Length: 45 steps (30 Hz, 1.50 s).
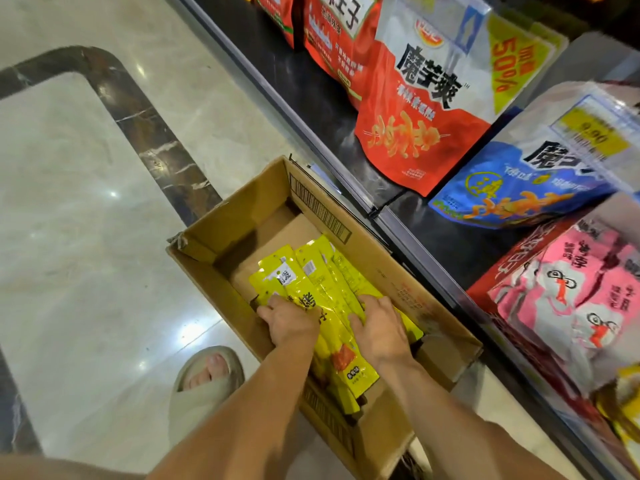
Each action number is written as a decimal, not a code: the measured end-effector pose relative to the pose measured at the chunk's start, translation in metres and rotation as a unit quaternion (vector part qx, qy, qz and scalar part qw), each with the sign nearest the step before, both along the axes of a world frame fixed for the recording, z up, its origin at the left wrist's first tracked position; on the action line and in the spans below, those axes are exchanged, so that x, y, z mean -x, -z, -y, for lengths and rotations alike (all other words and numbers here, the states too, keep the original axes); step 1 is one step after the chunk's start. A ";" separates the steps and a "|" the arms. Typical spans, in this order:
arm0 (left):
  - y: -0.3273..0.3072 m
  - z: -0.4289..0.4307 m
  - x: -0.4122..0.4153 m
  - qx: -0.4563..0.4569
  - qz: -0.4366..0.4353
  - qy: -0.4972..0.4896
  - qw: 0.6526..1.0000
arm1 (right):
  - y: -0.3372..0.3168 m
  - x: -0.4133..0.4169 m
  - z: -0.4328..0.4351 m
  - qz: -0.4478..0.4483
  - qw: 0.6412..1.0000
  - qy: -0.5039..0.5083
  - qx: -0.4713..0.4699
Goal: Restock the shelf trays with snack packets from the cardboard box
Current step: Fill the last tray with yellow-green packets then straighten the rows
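Note:
An open cardboard box (228,223) stands on the floor against the shelf base. Inside it lies a stack of yellow snack packets (311,282), fanned out lengthwise. My left hand (289,322) grips the left side of the stack, fingers curled over the packets' edge. My right hand (377,327) grips the right side, its fingers curled down over the packets. Both hands are down inside the box. The packets' lower parts are hidden under my hands and forearms.
The dark shelf (433,233) runs along the right with red-and-white bags (422,109), a blue bag (512,199) and pink packets (581,292). A sandalled foot (204,375) stands left of the box on glossy marble floor (86,237).

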<state>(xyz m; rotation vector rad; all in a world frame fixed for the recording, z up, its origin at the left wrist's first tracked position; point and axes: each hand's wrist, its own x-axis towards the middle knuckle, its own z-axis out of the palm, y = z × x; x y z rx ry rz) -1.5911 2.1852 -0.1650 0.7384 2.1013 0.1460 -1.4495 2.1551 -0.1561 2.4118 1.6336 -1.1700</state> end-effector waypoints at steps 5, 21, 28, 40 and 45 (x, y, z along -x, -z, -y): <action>0.002 -0.006 0.001 0.030 0.015 -0.001 0.999 | 0.004 -0.008 -0.001 -0.042 0.998 0.045 0.017; 0.003 0.006 0.001 -0.040 -0.004 0.082 0.996 | -0.005 -0.028 -0.006 -0.149 0.982 0.117 0.025; -0.013 0.014 0.007 -0.110 0.062 -0.008 0.992 | -0.025 -0.034 -0.006 -0.161 0.983 0.084 0.019; -0.108 -0.009 0.014 -0.233 0.101 -0.057 0.965 | -0.111 -0.041 0.002 -0.234 0.958 0.139 -0.089; -0.163 -0.011 0.018 -0.270 0.202 -0.086 0.937 | -0.162 -0.043 0.008 -0.299 0.926 0.174 -0.152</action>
